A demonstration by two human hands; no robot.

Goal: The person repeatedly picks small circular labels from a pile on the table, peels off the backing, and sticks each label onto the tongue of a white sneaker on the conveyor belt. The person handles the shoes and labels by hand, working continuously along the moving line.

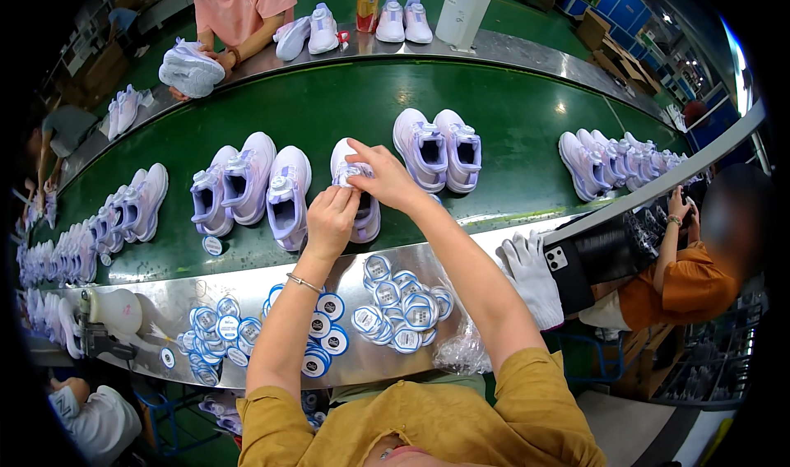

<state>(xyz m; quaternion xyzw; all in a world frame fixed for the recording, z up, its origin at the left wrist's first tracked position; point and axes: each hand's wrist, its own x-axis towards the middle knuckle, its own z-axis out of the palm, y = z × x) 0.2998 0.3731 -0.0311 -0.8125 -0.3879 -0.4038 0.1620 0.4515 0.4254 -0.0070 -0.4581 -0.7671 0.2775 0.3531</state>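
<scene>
From afar I see the left hand (331, 217), bunched narrow, and right hand (383, 176), loosely curved, over a lavender sneaker (368, 223) toward the green conveyor belt's (329, 97) near edge; grip unclear.

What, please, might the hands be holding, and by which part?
Left hand and right hand touch a pale sneaker around its tongue; the exact grip is hidden.

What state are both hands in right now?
Left hand: fingers bunched at the white-lavender shoe; grip can't be told.
Right hand: fingers reaching over that shoe; grip can't be told.
</scene>
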